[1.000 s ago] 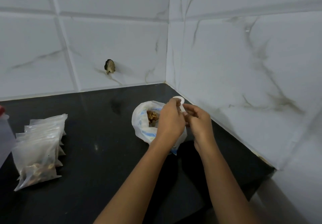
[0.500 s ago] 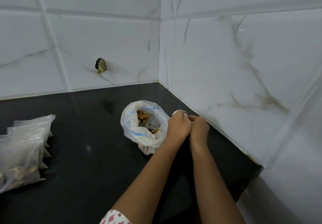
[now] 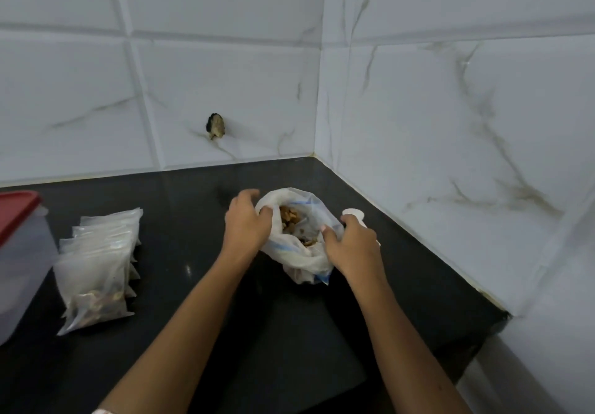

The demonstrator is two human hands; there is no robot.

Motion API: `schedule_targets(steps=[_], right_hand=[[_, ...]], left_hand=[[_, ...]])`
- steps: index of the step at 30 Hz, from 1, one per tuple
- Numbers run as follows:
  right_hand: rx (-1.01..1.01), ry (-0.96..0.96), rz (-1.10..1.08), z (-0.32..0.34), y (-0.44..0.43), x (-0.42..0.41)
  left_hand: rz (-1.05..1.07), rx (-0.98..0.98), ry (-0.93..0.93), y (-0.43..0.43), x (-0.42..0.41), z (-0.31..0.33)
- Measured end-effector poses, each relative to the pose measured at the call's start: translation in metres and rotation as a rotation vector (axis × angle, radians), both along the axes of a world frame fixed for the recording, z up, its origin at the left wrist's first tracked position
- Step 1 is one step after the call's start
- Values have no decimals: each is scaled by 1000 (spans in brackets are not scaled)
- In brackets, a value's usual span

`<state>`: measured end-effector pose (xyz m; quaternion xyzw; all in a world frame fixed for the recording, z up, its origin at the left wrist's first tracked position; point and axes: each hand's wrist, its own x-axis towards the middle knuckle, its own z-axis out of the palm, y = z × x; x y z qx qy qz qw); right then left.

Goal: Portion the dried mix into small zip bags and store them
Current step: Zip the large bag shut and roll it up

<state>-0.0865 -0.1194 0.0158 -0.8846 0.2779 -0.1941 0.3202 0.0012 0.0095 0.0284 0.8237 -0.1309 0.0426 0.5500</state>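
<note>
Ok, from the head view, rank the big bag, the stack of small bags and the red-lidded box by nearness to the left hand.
1. The big bag: the left hand grips its rim, on the hand's right.
2. The stack of small bags: apart, on the left.
3. The red-lidded box: farthest, at the left edge.

My hands had been pressed together just to the right of the bag point(image 3: 299, 259); they parted. My left hand point(image 3: 246, 223) crossed to the bag's far left rim and took hold of it, thumb hooked over the edge. My right hand point(image 3: 349, 246) kept the small white object point(image 3: 353, 213) and settled at the right rim, thumb on the plastic. The mouth was pulled wider, showing more dried mix point(image 3: 291, 215). My head turned left, bringing the red-lidded container point(image 3: 19, 252) into view.
</note>
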Motion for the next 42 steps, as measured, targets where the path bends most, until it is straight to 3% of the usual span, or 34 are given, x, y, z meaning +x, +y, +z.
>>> schedule_targets(steps=[3,8,11,15,17,20,24,27,30,34,39,42], right_hand=[[112,-7,69,4,6,10],[538,-2,168,22,2,56],[644,-22,266,28,9,78],[492,-73,375,22,11,79],[541,-121,443,18,9,74],[713,-114,519,18,10,71],[1135,-144,633,25,1,64],[1227,-256,755,26,-10,63],[1028,-272,621,22,-8,69],[649,-259,400,17,-7,73],[7,-139,245,17,1,76],[-111,-71,191,18,5,77]], left_hand=[[-94,-193,371,8,14,-8],[109,-344,474,27,30,-3],[136,-472,554,51,40,1],[118,-339,508,66,49,6],[170,-182,461,68,50,8],[193,57,419,68,48,6],[191,157,291,71,48,1],[307,252,176,73,46,1],[246,285,96,76,48,7],[-28,62,284,79,47,19],[-103,-168,409,80,43,17],[-14,-132,310,78,47,12]])
